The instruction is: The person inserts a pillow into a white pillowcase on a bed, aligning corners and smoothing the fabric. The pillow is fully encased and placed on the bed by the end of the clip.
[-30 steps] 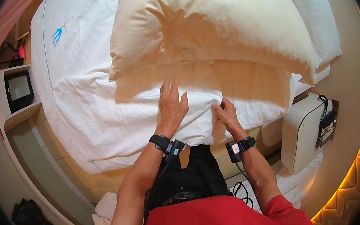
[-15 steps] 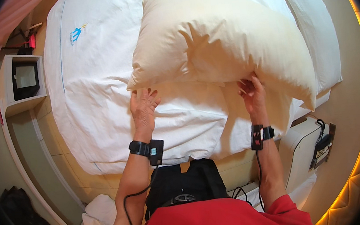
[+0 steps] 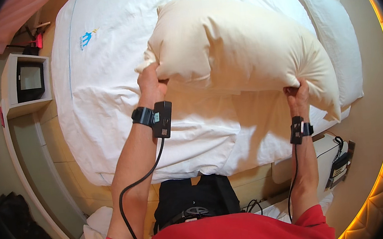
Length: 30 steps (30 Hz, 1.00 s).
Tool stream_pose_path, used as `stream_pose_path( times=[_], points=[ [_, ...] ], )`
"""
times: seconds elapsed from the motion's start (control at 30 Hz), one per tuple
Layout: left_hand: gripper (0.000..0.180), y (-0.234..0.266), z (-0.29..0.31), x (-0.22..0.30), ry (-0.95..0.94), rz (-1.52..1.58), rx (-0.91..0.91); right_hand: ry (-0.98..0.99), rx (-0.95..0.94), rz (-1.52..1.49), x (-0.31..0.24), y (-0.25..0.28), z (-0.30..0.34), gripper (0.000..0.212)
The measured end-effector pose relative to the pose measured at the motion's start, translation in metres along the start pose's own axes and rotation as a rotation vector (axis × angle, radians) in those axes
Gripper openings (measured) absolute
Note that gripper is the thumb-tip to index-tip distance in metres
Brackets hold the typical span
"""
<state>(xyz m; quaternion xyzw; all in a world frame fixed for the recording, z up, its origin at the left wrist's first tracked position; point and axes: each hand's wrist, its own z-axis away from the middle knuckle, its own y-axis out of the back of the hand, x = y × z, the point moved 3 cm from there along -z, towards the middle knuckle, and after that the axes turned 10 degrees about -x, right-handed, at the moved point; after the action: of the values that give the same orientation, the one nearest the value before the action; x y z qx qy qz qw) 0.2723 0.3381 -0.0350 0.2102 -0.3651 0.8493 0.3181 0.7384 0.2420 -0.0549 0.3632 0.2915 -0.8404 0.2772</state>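
Note:
A large cream pillow (image 3: 235, 49) is held up over the white bed (image 3: 106, 109). My left hand (image 3: 150, 84) grips its near left corner. My right hand (image 3: 297, 96) pinches its near right corner. Both wrists wear black bands with small devices and cables running down my forearms. The pillow casts a shadow on the sheet below it.
A second white pillow (image 3: 337, 43) lies at the bed's right side. A white nightstand (image 3: 24, 83) with a dark screen stands to the left. Another white nightstand (image 3: 319, 162) with a phone is at lower right. A dark bag (image 3: 20, 226) lies on the floor at lower left, with white cloth (image 3: 97, 225) beside my legs.
My hands have spread apart and closed on the pillow's near corners, going from flat on the sheet to gripping. The pillow has lifted off the bed.

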Motion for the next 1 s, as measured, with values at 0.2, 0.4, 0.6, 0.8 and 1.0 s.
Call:
stream_pose_path(
  times=[0.2, 0.4, 0.6, 0.8, 1.0],
  points=[
    [0.029, -0.079, 0.004, 0.096, -0.233, -0.104, -0.322, 0.270, -0.309, 0.003, -0.116, -0.054, -0.006, 0.013],
    [0.033, -0.082, 0.104, 0.206, -0.514, -0.129, -0.495, 0.438, -0.620, -0.113, -0.167, -0.124, 0.101, 0.015],
    [0.036, -0.004, 0.177, 0.286, -0.722, -0.055, -0.224, 0.501, -0.733, -0.178, -0.137, -0.207, 0.221, 0.011],
    [0.038, 0.161, 0.185, 0.317, -0.797, -0.108, -0.412, 0.443, -0.716, -0.066, -0.055, -0.237, 0.283, 0.010],
    [0.035, 0.421, 0.195, 0.216, -0.405, -0.379, 0.251, -0.012, -0.704, 0.204, 0.171, -0.170, 0.342, 0.014]
  ],
)
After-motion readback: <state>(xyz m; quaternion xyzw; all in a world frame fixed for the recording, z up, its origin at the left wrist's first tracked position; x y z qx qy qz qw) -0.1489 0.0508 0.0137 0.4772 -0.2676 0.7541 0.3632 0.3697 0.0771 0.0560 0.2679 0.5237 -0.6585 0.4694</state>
